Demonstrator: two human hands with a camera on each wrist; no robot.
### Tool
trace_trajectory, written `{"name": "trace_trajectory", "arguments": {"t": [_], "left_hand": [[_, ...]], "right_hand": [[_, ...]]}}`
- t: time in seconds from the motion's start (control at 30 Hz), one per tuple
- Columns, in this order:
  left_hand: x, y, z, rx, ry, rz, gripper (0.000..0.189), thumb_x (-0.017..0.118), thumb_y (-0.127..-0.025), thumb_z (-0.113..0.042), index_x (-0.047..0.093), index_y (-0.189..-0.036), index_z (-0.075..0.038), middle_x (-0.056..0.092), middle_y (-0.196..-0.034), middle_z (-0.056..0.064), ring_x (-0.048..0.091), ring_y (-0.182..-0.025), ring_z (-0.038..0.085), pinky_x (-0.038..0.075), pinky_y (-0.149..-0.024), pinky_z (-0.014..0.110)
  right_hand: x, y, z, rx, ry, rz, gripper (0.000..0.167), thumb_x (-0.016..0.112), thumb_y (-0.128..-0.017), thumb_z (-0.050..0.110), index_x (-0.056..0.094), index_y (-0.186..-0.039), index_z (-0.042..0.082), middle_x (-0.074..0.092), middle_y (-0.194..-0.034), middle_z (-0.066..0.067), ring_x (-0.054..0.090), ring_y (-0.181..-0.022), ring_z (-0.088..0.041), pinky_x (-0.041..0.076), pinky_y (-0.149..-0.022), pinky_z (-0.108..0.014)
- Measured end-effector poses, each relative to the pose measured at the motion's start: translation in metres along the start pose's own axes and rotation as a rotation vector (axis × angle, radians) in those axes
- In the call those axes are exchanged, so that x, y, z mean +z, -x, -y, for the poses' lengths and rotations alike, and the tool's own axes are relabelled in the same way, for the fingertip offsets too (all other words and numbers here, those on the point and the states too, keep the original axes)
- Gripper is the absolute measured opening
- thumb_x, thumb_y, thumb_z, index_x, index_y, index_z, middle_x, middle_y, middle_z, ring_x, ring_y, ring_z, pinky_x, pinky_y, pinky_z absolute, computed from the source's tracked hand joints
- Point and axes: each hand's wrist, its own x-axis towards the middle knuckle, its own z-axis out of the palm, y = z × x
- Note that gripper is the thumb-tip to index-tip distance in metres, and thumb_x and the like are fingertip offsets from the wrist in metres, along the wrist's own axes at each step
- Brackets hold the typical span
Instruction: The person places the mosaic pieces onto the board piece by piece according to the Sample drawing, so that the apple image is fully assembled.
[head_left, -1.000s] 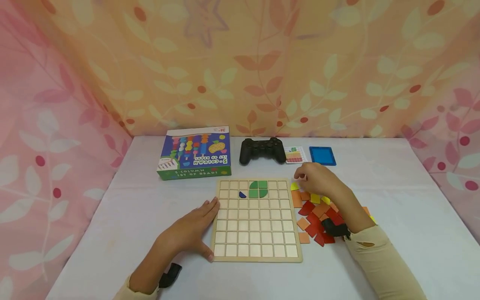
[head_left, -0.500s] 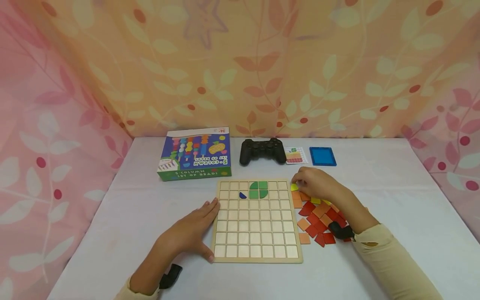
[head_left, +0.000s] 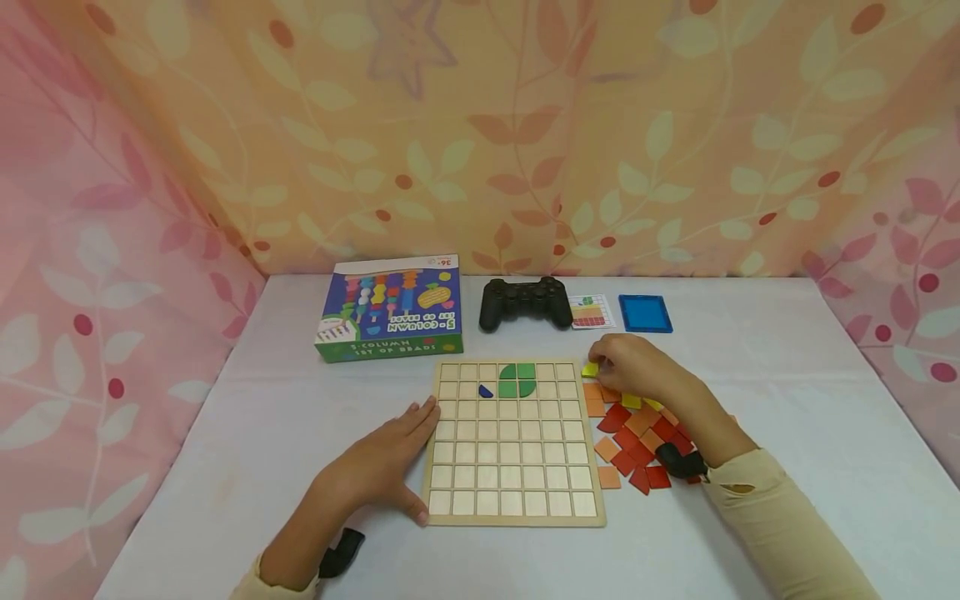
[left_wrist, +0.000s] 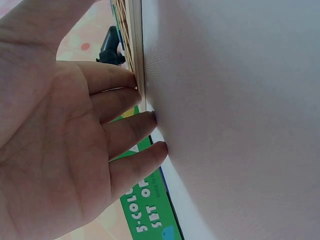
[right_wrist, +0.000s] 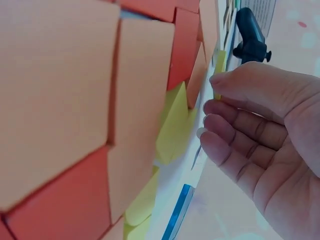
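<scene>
So we've got our left hand [head_left: 378,462] with fingers [head_left: 415,422] stretched out, slightly apart, thumb [head_left: 411,503] splayed well away from them. Our right hand [head_left: 636,364] sits further forward, turned inward, fingers kinda curled, thumb tip close to the index in a pinch.

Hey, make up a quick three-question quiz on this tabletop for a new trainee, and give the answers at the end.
1. Which hand lies spread against the wooden board?
2. True or false: the black controller lies between the box and the picture card.
3. The right hand touches a piece of which colour: A red, B yellow, C blue?

Key: 1. The left hand. 2. True. 3. B.
</scene>
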Motion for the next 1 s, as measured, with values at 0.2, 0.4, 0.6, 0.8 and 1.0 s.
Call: {"name": "trace_trajectory", "arguments": {"t": [0.2, 0.4, 0.6, 0.8, 1.0], "left_hand": [[-0.0011, 0.0016, -0.0012, 0.008, 0.009, -0.002, 0.138, 0.096, -0.050, -0.051, 0.024, -0.159, -0.004, 0.015, -0.166, 0.008, 0.015, -0.151, 0.029, 0.024, -0.118, 0.048], [-0.0031, 0.0021, -0.0032, 0.006, 0.024, 0.000, 0.138, 0.097, -0.051, -0.049, 0.024, -0.159, -0.004, 0.016, -0.166, 0.009, 0.015, -0.151, 0.030, 0.024, -0.118, 0.049], [-0.0014, 0.0010, -0.0020, -0.014, 0.010, 0.004, 0.140, 0.096, -0.049, -0.051, 0.024, -0.159, -0.006, 0.016, -0.166, 0.007, 0.016, -0.151, 0.028, 0.024, -0.119, 0.048], [-0.0004, 0.0008, 0.0002, 0.012, -0.010, -0.004, 0.141, 0.096, -0.048, -0.053, 0.024, -0.159, -0.003, 0.016, -0.166, 0.009, 0.016, -0.151, 0.030, 0.025, -0.118, 0.049], [-0.0005, 0.0001, 0.0004, 0.017, -0.011, 0.000, 0.140, 0.095, -0.049, -0.054, 0.024, -0.159, -0.003, 0.016, -0.166, 0.010, 0.016, -0.151, 0.030, 0.025, -0.118, 0.048]], "right_hand": [[-0.0026, -0.0019, 0.0024, -0.013, -0.021, -0.022, 0.016, 0.073, -0.088, 0.004, 0.077, -0.103, 0.004, 0.071, -0.096, -0.007, 0.060, -0.087, -0.023, 0.058, -0.081, -0.039], [-0.0020, -0.0010, -0.0010, -0.026, -0.048, 0.009, 0.021, 0.074, -0.089, 0.005, 0.076, -0.110, 0.002, 0.071, -0.103, -0.009, 0.063, -0.093, -0.026, 0.057, -0.085, -0.042], [0.0039, -0.0012, -0.0064, -0.044, -0.100, 0.024, 0.018, 0.077, -0.088, 0.007, 0.078, -0.105, 0.006, 0.068, -0.098, -0.005, 0.061, -0.092, -0.022, 0.058, -0.082, -0.037], [0.0057, -0.0013, -0.0064, -0.076, -0.133, 0.024, 0.014, 0.073, -0.087, -0.004, 0.075, -0.097, 0.006, 0.065, -0.093, -0.003, 0.058, -0.088, -0.022, 0.057, -0.083, -0.040], [0.0036, 0.0001, -0.0057, -0.044, -0.145, 0.054, 0.021, 0.071, -0.087, -0.007, 0.075, -0.104, 0.004, 0.064, -0.097, -0.006, 0.058, -0.090, -0.023, 0.057, -0.083, -0.039]]}}
